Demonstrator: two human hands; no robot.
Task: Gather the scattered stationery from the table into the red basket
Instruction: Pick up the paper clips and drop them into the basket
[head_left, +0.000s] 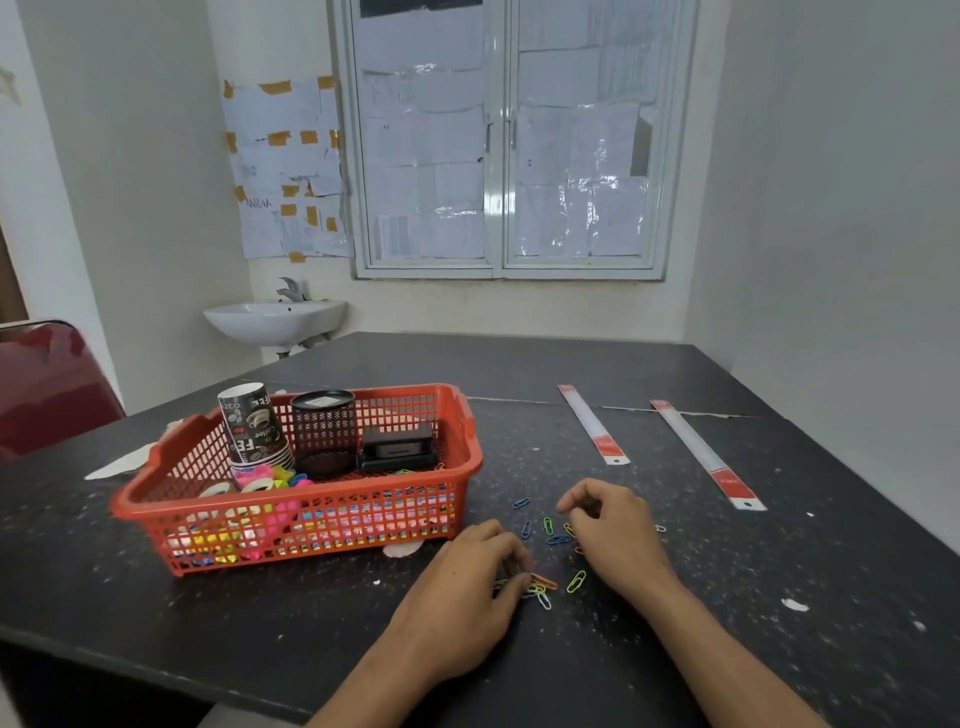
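Bunching paper clips (543, 582) at lower centre, left grip (467, 587) curled round a cluster; right grip (613, 530) curled, hold unclear; red basket (470, 431) just upper left, nearer left grip.

Basket (291, 506) is red, paper clips (575, 581) multicoloured, table (623, 374) speckled black

This looks like a small, plain office room: white walls (831, 208), a window (503, 140) covered with paper sheets (426, 130), a wall sink (275, 319), a dark desk (571, 374), a red chair (47, 384), and a red basket (311, 496) of stationery.
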